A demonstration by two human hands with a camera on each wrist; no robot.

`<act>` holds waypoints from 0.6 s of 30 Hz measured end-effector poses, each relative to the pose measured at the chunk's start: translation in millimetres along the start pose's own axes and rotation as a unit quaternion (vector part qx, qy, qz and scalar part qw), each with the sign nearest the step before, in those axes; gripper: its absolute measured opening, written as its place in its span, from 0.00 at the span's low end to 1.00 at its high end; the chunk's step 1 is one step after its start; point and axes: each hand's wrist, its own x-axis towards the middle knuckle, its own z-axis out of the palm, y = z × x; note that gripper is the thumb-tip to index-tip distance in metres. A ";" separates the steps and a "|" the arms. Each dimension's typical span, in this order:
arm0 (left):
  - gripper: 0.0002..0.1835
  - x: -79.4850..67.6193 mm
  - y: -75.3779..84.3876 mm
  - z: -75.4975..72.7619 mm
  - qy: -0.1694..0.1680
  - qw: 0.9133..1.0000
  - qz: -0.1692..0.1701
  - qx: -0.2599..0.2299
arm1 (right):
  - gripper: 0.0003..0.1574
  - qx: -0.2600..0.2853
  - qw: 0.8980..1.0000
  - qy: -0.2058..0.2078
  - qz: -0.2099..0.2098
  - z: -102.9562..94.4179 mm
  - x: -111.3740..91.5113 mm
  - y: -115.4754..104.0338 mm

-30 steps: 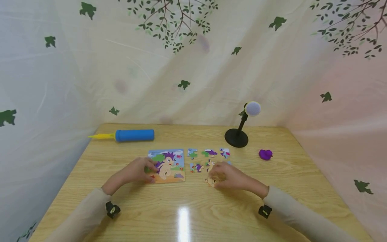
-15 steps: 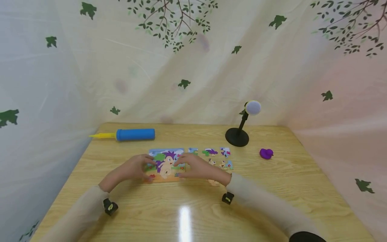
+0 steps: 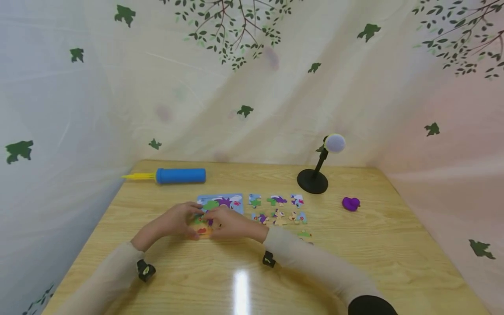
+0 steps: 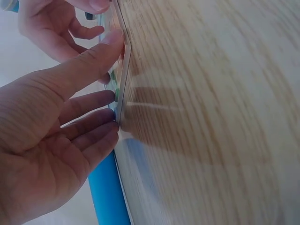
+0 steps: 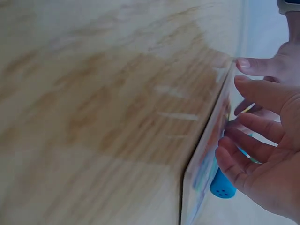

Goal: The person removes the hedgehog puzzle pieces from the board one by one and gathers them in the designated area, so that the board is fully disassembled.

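Observation:
A small picture puzzle board [image 3: 220,197] showing a purple-haired cartoon animal lies flat on the table. At its left edge my left hand [image 3: 179,221] rests with thumb and fingers spread; in the left wrist view, the thumb [image 4: 89,68] and fingertips touch the board's rim. My right hand [image 3: 232,224] is over the board's lower middle, its fingertips close to the left hand. In the right wrist view its fingers [image 5: 255,143] are loosely bent along the board, and no piece shows between them. Several loose jigsaw pieces [image 3: 278,200] lie to the right, some hidden by the right sleeve.
A blue hand pump [image 3: 181,176] with a yellow nozzle lies at the back left of the wooden table [image 3: 177,275]. A microphone-shaped object on a black stand [image 3: 313,180] is at the back right, with a purple duck toy [image 3: 351,203] beyond the pieces.
My right hand has come from the loose pieces leftward over the board, then farther left and close to the left hand. The left hand has stayed at the board's left edge.

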 end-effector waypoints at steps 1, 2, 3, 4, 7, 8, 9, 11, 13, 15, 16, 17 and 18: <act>0.37 0.1 0.0 -0.1 0.001 1.000 0.000 0.002 | 0.29 0.001 1.000 0.001 0.003 1.1 1.9 -0.7; 0.37 0.1 0.1 -0.2 0.002 1.000 0.001 0.002 | 0.29 -0.005 1.000 0.003 0.005 2.2 3.9 -1.1; 0.37 -0.1 0.2 -0.3 0.003 1.000 0.000 0.001 | 0.29 -0.009 1.000 0.004 0.008 3.2 5.7 -1.6; 0.37 0.0 0.3 -0.3 0.004 1.000 0.000 0.001 | 0.29 -0.013 1.000 0.005 0.011 3.9 6.9 -1.9; 0.35 -0.3 0.8 -0.8 0.004 1.000 -0.008 -0.008 | 0.28 -0.004 1.000 0.009 0.021 5.4 9.5 -2.9; 0.35 -0.5 1.1 -1.0 0.004 1.000 -0.011 -0.011 | 0.28 -0.002 1.000 0.009 0.025 5.4 9.8 -3.3; 0.35 -0.7 1.4 -1.3 0.003 1.000 -0.014 -0.014 | 0.28 0.001 0.999 0.008 0.031 5.4 9.9 -3.7; 0.35 -0.8 2.1 -1.7 0.000 1.000 -0.022 -0.021 | 0.28 0.009 0.999 0.007 0.042 5.4 9.8 -4.2; 0.34 -0.7 2.6 -1.8 -0.002 0.999 -0.025 -0.027 | 0.28 0.013 0.999 0.006 0.051 5.5 9.1 -4.5; 0.34 -0.6 2.5 -1.9 -0.004 0.999 -0.024 -0.028 | 0.29 0.018 0.998 0.005 0.056 5.5 8.6 -4.9; 0.35 -0.6 2.1 -1.7 -0.003 0.999 -0.023 -0.028 | 0.29 0.020 0.998 0.006 0.058 5.4 8.4 -5.2; 0.35 -0.5 1.6 -1.6 -0.002 0.999 -0.022 -0.028 | 0.29 0.019 0.998 0.008 0.059 5.3 8.2 -5.6; 0.35 -0.5 1.0 -1.8 -0.001 1.000 -0.018 -0.026 | 0.29 0.019 0.998 0.010 0.060 5.0 8.2 -6.2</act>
